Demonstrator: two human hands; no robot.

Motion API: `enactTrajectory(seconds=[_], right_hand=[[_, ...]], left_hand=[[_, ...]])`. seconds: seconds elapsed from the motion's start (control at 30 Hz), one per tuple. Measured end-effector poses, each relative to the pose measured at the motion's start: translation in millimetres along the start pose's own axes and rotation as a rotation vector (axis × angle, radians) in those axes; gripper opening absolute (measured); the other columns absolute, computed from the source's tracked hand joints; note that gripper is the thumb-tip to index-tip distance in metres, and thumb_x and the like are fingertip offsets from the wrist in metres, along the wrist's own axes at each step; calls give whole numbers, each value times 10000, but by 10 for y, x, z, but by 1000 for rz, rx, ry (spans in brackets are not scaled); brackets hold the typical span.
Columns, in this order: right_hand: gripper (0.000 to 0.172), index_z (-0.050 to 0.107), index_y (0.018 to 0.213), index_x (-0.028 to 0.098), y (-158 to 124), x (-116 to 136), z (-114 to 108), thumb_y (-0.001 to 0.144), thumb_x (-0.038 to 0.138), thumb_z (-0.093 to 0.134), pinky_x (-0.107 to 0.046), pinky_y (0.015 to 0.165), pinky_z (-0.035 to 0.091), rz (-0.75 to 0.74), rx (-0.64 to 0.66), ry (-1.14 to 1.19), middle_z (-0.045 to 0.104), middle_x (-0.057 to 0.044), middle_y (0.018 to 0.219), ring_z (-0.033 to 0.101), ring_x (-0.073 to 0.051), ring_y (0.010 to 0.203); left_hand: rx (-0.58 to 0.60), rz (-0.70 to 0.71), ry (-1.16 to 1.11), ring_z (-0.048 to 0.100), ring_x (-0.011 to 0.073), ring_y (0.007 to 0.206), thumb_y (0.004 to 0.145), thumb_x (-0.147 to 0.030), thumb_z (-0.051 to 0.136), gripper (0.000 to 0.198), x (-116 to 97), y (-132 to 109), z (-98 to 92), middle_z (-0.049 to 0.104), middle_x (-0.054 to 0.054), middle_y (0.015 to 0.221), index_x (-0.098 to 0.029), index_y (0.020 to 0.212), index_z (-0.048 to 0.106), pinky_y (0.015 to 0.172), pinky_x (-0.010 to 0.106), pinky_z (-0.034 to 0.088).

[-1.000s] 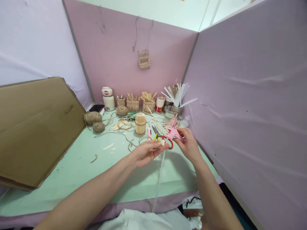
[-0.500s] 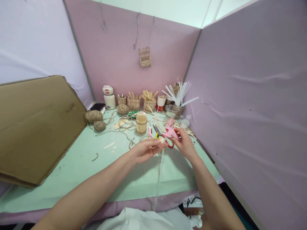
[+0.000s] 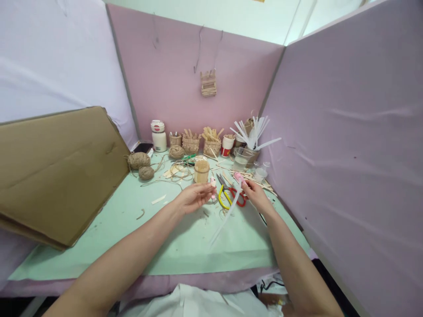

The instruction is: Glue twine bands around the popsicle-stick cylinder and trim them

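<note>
My right hand (image 3: 256, 196) is closed on a pink glue gun (image 3: 238, 176), mostly hidden by the fingers. A long translucent glue stick (image 3: 228, 215) slants from it down toward the table's front. My left hand (image 3: 196, 197) has its fingers closed around a small pink utility knife (image 3: 213, 181), whose ends show above and below the fingertips. Just behind that hand stands a round wooden-stick cup (image 3: 201, 171). Between my hands lie yellow-handled scissors (image 3: 224, 197) and a red-handled tool (image 3: 240, 200).
Twine balls (image 3: 139, 160) lie at left beside a large cardboard sheet (image 3: 56, 176). Along the back stand a white bottle (image 3: 159, 138), stick-filled baskets (image 3: 211, 145), a red-and-white cup (image 3: 227, 146) and a pot of glue sticks (image 3: 253, 154). A small wooden basket (image 3: 208, 86) hangs on the partition.
My hands have moved apart. The left has left the glue stick and closed on the utility knife; the right has turned the glue gun, swinging the stick. The view has shifted slightly.
</note>
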State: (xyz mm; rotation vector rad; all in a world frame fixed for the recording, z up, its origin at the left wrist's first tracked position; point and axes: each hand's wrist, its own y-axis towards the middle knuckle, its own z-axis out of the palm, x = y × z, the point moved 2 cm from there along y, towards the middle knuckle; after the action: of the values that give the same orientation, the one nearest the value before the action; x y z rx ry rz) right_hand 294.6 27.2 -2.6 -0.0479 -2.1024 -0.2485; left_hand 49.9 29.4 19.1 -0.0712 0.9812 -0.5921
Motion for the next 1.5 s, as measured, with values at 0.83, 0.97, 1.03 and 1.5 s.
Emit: enactTrajectory(seconds=[0.83, 0.97, 1.03, 1.5], right_hand=[[444, 624, 838, 175, -1043, 1087, -55, 945, 515, 359, -264, 555, 385, -40, 459, 117, 553, -8, 630, 499, -130, 562], [457, 618, 815, 176, -1054, 1074, -49, 957, 511, 341, -256, 564, 382, -39, 474, 78, 539, -7, 638, 478, -126, 580], [465, 613, 807, 176, -1052, 1065, -55, 957, 518, 335, -255, 561, 376, -41, 479, 59, 529, -4, 635, 464, -124, 578], [468, 594, 792, 180, -1052, 1092, -68, 942, 541, 337, -257, 560, 371, -17, 510, -34, 503, -3, 648, 445, -126, 581]], left_hand=[[86, 1847, 1451, 591, 129, 703, 780, -147, 671, 206, -168, -777, -446, 605, 15, 738, -180, 947, 555, 660, 257, 492], [92, 1809, 1372, 596, 123, 677, 773, -144, 674, 232, -135, -772, -434, 613, 15, 727, -179, 946, 523, 662, 255, 509], [90, 1820, 1377, 601, 128, 677, 760, -138, 685, 247, -120, -764, -440, 616, 16, 725, -179, 943, 524, 664, 262, 512], [128, 1870, 1445, 615, 129, 681, 773, -128, 673, 217, -101, -769, -403, 618, -4, 699, -186, 914, 519, 666, 265, 501]])
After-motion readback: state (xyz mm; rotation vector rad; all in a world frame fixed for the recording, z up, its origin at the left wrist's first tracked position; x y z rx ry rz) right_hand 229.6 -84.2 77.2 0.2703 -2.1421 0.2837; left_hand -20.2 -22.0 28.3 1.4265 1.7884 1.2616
